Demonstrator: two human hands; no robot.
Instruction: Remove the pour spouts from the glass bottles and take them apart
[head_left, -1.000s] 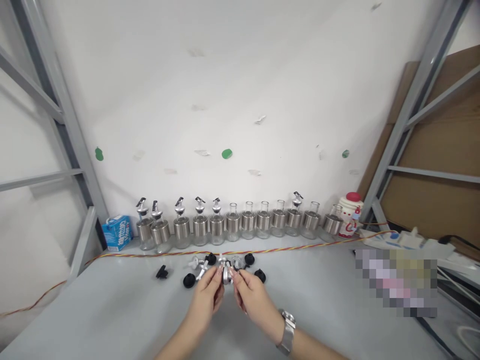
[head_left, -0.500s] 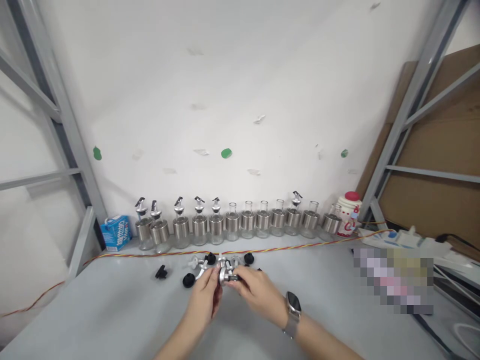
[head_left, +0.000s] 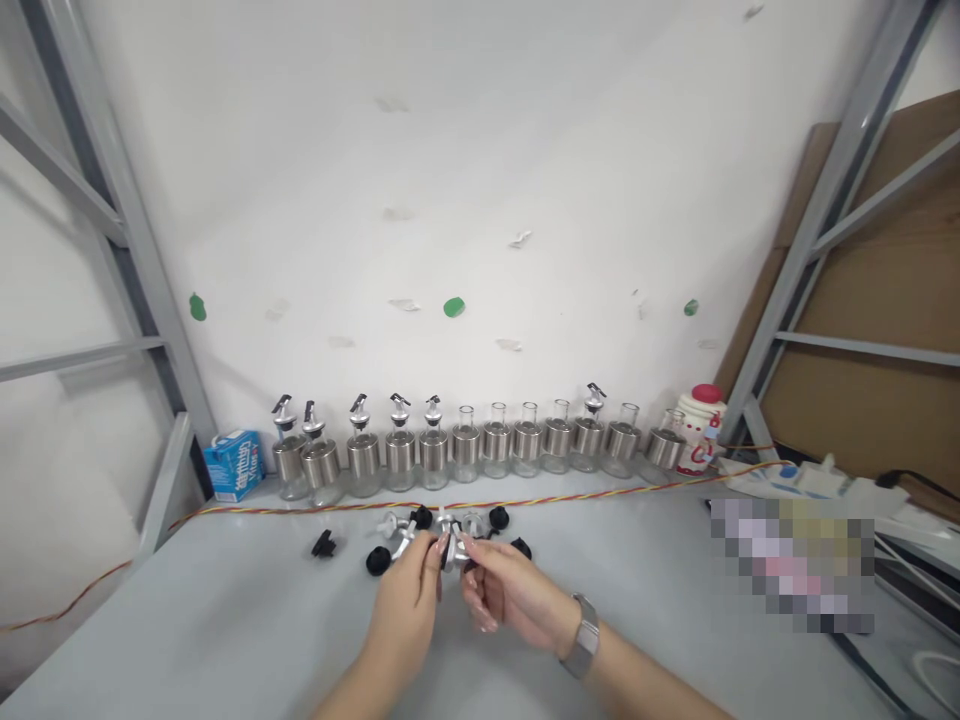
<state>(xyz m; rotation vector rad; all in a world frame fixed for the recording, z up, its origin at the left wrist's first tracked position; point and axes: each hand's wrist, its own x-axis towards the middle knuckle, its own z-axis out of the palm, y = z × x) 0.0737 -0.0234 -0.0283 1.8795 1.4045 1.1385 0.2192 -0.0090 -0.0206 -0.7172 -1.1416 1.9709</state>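
Note:
A silver-and-black bottle pour spout (head_left: 451, 552) is held between both hands above the grey table. My left hand (head_left: 409, 590) is closed on its left side, thumb and fingers pinching it. My right hand (head_left: 517, 592) grips the right side with thumb and forefinger; its other fingers are curled below. Fingers cover much of the spout. Just behind and around the hands lie loose parts: black stoppers, such as one black stopper (head_left: 378, 561) at left and another black stopper (head_left: 499, 517) at right, plus silver and clear spout pieces (head_left: 390, 525). Farther left lies a small black part (head_left: 324, 545).
A row of glass bottles with steel sleeves (head_left: 400, 452) lines the wall; several wear pour spouts, others have bare necks. A red-yellow wire (head_left: 330, 509) runs before them. A blue carton (head_left: 234, 466) stands left, a white red-lidded container (head_left: 701, 430) and power strip (head_left: 810, 478) right.
My right hand has turned, so its palm side and curled fingers now show and the watch face has rolled out of sight. The spout has turned between my hands.

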